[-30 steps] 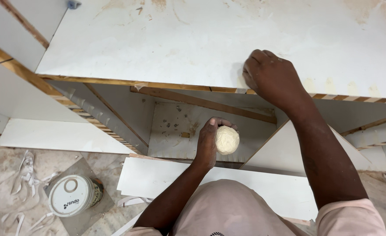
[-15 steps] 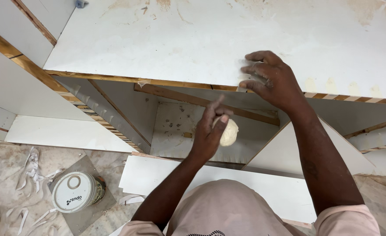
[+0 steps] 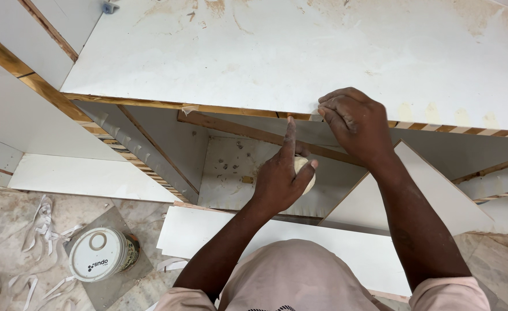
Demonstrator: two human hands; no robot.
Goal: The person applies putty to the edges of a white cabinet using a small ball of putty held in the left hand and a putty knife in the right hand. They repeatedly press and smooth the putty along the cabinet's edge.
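Head view, one frame. Landmark: white laminated plywood cabinet top panel (image 3: 300, 52), striped ply edge facing the person.

- Left hand (image 3: 280, 181): below the panel's front edge, curled round a small cream roll of edge-banding tape (image 3: 307, 173); index finger extended up, tip touching the edge.
- Right hand (image 3: 357, 124): on the panel's front edge, right of that fingertip; fingers bent, pinching/pressing the pale tape end (image 3: 316, 114) to the edge. Nothing else held.
- Judgement: tape should be fed level w/ the edge, pressed flat w/o bubbles, roll kept close.
- Round white lidded can (image 3: 99, 253): on floor, below-left of the panel, on a grey square board (image 3: 113, 285); dark print on lid, label wrap on side.
- White tape scraps (image 3: 41, 230): floor, left of the can.
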